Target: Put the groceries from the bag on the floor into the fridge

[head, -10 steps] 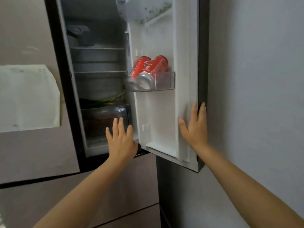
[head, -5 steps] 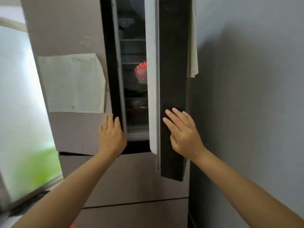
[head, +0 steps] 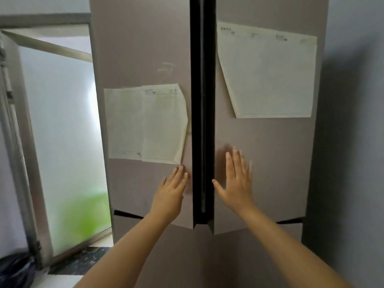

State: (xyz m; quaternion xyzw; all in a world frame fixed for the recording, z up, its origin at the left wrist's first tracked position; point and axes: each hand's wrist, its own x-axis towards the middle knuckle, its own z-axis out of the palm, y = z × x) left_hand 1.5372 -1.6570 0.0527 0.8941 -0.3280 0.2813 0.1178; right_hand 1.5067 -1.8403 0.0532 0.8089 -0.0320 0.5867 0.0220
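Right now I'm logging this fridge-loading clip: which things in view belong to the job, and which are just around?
Part of the job:
- left fridge door, left hand flat on it
- right fridge door, right hand flat on it

Just around:
- papers on the left door
- paper on the right door
- open window
- dark bag at bottom left, contents not visible

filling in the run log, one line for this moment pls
phase: closing fridge | left hand: flat on left door | right hand: flat on right door | doors: nearly shut | holding: nothing
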